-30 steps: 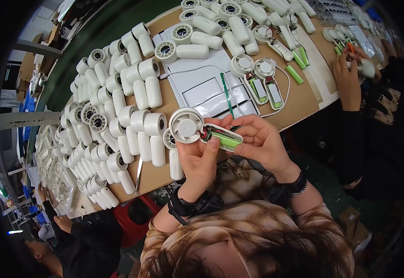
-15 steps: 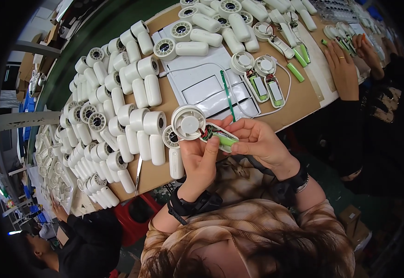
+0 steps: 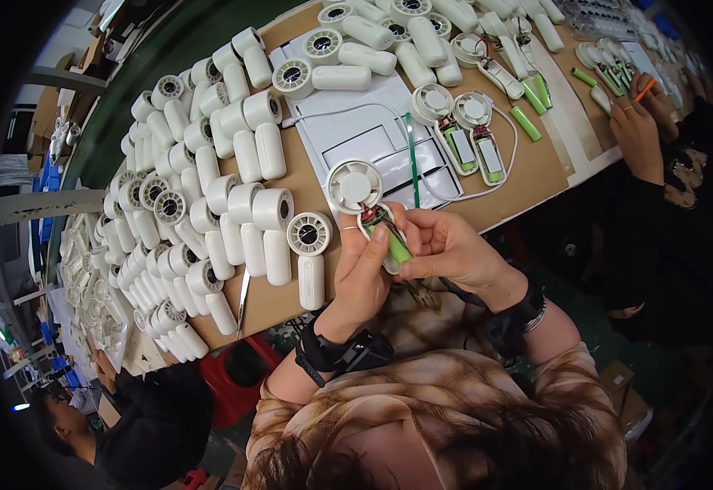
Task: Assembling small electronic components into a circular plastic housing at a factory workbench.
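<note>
Between my two hands is an opened white handheld fan [image 3: 355,186], its round head pointing away from me. Its handle shell lies open, showing red and dark wires and a green battery [image 3: 400,247]. My left hand [image 3: 362,273] wraps the handle from the left, thumb on the battery's upper part. At the handle's right edge, my right hand [image 3: 458,255] pinches near the battery's lower end with thumb and fingers. A closed white fan [image 3: 311,282] stands on the table just left of my left hand. Beyond my right hand lie two opened fans [image 3: 464,143] with batteries fitted.
Rows of assembled white fans [image 3: 246,204] fill the table's left side. A white sheet [image 3: 356,139] carries a green strip [image 3: 413,159] and a white cable [image 3: 503,163]. Loose green batteries [image 3: 525,123] lie farther right. Tweezers [image 3: 244,298] rest by the near edge. Co-workers sit on both sides.
The held fan has turned more upright, its head shifting right and its handle swinging toward me. My right hand moved slightly. The right-hand co-worker's hands moved, and an orange tool now shows there.
</note>
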